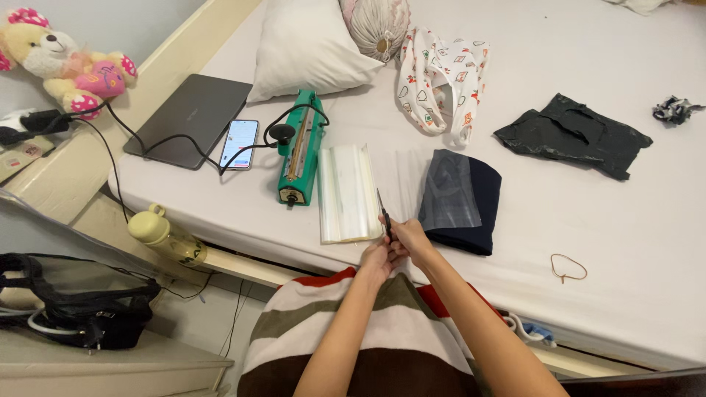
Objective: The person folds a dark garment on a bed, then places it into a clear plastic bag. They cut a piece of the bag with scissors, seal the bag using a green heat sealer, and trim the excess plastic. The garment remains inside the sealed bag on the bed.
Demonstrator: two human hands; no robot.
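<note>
Both hands (393,250) grip slim scissors (383,213) — dark blades upright.

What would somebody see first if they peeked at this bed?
Probably the two hands, left hand and right hand, meeting at the near edge of the bed with scissors pointing up beside a stack of clear bags. Then the green sealer left of it, and the teddy bear in the far-left corner.

Both hands meet at the bed's near edge: the right hand (412,239) grips scissors (383,213), blades pointing away, beside the left hand (376,261). A stack of clear bags (348,192) lies just left, a green sealer (299,147) beyond it, and a dark folded cloth (463,202) to the right.
</note>
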